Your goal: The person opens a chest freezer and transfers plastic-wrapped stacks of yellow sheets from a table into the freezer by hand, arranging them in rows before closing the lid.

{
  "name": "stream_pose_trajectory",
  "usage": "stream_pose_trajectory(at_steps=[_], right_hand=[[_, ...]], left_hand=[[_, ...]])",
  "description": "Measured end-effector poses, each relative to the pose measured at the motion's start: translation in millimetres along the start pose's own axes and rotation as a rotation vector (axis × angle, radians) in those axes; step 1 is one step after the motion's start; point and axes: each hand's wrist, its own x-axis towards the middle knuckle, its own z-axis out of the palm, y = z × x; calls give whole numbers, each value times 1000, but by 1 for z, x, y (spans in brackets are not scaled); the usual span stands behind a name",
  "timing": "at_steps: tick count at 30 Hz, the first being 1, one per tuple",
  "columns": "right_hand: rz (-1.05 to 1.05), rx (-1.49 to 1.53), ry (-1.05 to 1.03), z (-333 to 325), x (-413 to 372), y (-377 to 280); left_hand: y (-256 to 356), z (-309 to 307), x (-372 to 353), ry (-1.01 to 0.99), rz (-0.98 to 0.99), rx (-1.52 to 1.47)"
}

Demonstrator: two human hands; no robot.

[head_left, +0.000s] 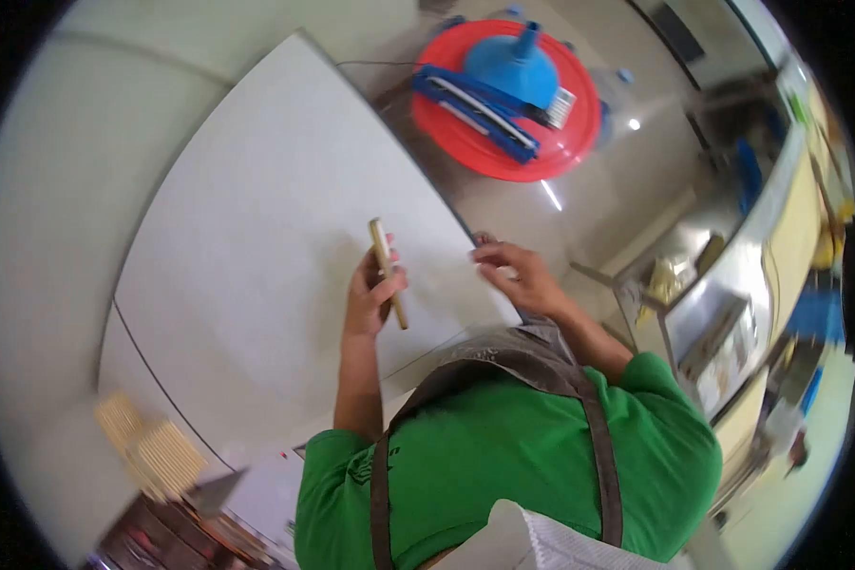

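My left hand is closed round a slim, gold-edged smartphone, seen almost edge-on. I hold it above a white flat top, with my thumb on one side and fingers on the other. My right hand is over the right edge of that top, fingers apart and loosely bent. Nothing shows in its grasp, and it is a short way from the phone. A grey-brown apron over a green shirt covers my front.
Beyond the top's right edge stands a round red lid bearing a blue funnel and a long blue tool. Slatted wooden pieces are at lower left. A metal counter with items runs along the right.
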Motion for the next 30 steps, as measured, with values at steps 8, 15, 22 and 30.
stream_pose_trajectory(at_steps=[8, 15, 22, 30], right_hand=[[52, 358, 166, -35, -33, 11], [189, 942, 355, -98, 15, 185], [388, 1046, 713, -174, 131, 366], [468, 823, 828, -233, 229, 449]], left_hand=[[-55, 154, 98, -208, 70, 409], [-143, 194, 208, -259, 143, 969], [-79, 164, 170, -164, -307, 775], [-23, 24, -36, 864, -234, 329]])
